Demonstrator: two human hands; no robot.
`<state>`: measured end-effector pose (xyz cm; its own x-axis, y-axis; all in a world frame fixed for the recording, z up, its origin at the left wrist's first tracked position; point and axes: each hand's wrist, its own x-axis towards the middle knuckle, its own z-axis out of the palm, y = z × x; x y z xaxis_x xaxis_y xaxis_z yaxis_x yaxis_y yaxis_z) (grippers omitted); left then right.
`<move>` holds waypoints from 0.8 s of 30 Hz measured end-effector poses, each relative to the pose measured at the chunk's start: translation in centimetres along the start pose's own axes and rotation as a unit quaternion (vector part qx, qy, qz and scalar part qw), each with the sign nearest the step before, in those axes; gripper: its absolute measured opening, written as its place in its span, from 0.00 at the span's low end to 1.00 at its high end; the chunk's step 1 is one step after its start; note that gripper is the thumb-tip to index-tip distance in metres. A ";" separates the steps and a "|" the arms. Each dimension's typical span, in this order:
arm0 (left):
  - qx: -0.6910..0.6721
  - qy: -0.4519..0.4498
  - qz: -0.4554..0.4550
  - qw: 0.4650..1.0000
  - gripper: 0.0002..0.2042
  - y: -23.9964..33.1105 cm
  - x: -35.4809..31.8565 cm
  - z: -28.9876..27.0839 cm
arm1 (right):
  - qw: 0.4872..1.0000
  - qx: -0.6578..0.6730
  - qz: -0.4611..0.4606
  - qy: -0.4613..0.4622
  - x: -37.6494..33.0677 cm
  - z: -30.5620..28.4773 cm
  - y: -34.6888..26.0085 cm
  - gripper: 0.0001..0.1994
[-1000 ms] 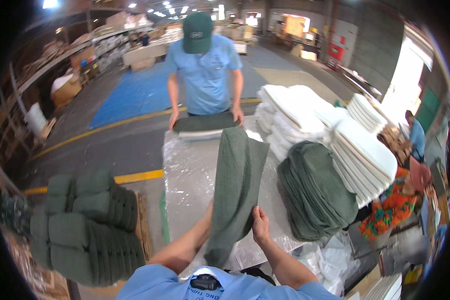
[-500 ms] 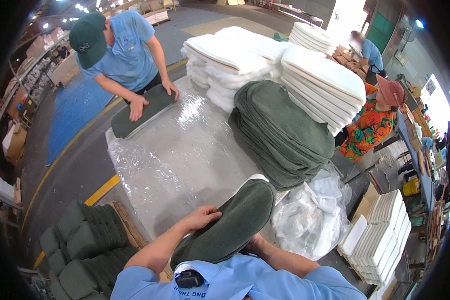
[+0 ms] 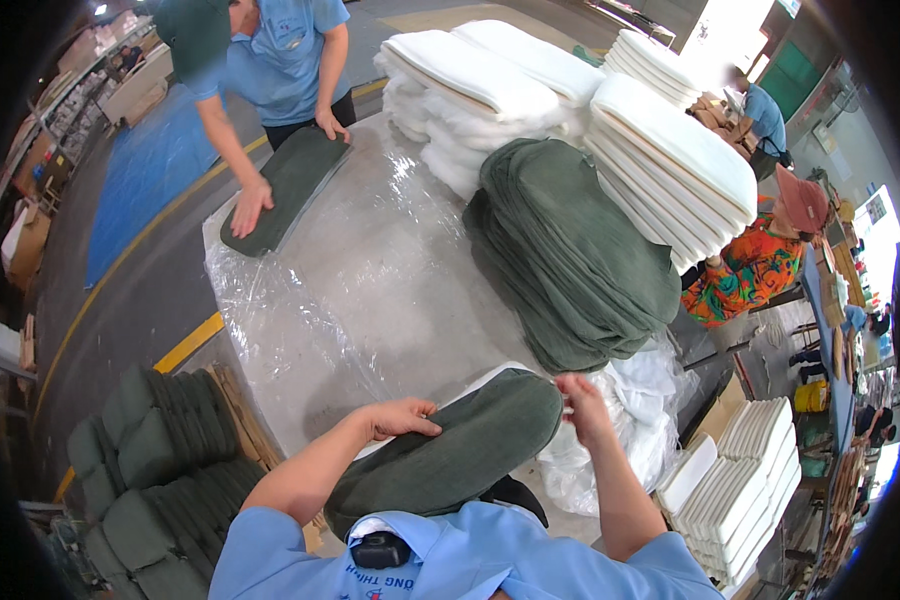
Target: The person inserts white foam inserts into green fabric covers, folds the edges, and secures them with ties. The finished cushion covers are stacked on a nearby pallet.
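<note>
A long, rounded cushion in a dark green fabric cover rests tilted against my front at the near edge of the table. White padding shows along its far edge. My left hand grips that far edge, thumb on top of the green fabric and fingers hidden behind. At the rounded right end, my right hand pinches the cover's rim with its fingertips. Beyond it lies a tall pile of flat dark green covers. Across the table, a co-worker's hands press on another green cushion.
Clear plastic film covers the table. Stacks of white padding stand at its far right. A crumpled plastic bag lies beside my right arm. Green cushions are piled at lower left, white pads at lower right. Other people work nearby.
My right hand has come up from beneath the cushion to its right end. The left hand keeps its hold. Across the table, the co-worker's cushion has been pressed flatter.
</note>
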<state>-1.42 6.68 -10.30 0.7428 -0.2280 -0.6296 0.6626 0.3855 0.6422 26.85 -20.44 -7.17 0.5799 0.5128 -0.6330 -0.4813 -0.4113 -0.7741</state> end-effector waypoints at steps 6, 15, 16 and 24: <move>-0.130 -0.088 -0.024 0.987 0.23 1.1 1.8 -0.2 | 0.926 -0.329 -0.163 -0.087 -0.6 5.6 -7.6 0.17; 0.068 0.102 -0.065 0.990 0.21 2.4 4.3 2.3 | 0.897 -0.348 -0.195 -0.189 -0.3 4.0 -7.8 0.13; 0.116 0.147 -0.064 0.980 0.19 2.5 3.9 2.8 | 0.890 -0.359 -0.197 -0.199 -0.2 4.2 -8.1 0.14; 0.111 0.002 -0.171 0.979 0.25 4.9 3.6 1.3 | 0.809 -0.490 -0.120 -0.303 4.1 6.6 -12.2 0.17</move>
<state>4.61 6.60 -8.86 0.4742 -0.3057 -0.8256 0.8771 0.0828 0.4732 30.75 -8.38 -0.26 0.0084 0.8195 -0.5730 0.5216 -0.4925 -0.6967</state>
